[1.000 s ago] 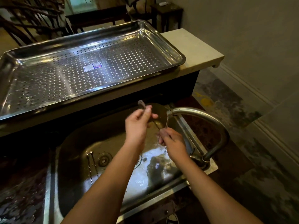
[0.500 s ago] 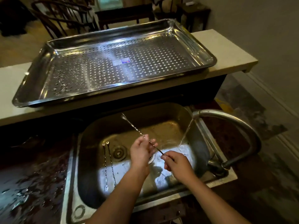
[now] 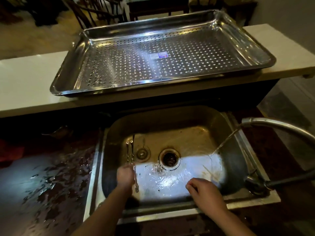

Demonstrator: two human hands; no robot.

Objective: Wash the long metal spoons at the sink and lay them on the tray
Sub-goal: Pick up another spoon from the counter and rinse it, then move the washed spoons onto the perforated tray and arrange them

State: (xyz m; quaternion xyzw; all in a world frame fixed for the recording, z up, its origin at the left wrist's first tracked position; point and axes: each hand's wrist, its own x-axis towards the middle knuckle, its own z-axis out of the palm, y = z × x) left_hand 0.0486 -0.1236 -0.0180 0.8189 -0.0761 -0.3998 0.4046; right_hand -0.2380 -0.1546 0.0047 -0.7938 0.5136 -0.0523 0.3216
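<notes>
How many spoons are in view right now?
2 spoons: side by side at the sink's left, beside the left hand. That blurred hand may hide a third. Tray holds none.

- A pale stone tabletop (image 3: 30, 79) is seen running across the middle of the frame from the left edge to the right edge.
- A dark counter (image 3: 42, 184) is seen at the lower left; it is covered with water puddles in which a cold white light is reflected.
- Dark wooden chairs (image 3: 95, 12) are placed at the upper left, and a dark table (image 3: 158, 7) is set at the top centre.
- A plain pale wall (image 3: 286, 23) is shown at the upper right.
- A worn, mottled floor (image 3: 283, 108) is seen at the right edge.
- The room is dimly lit.
</notes>
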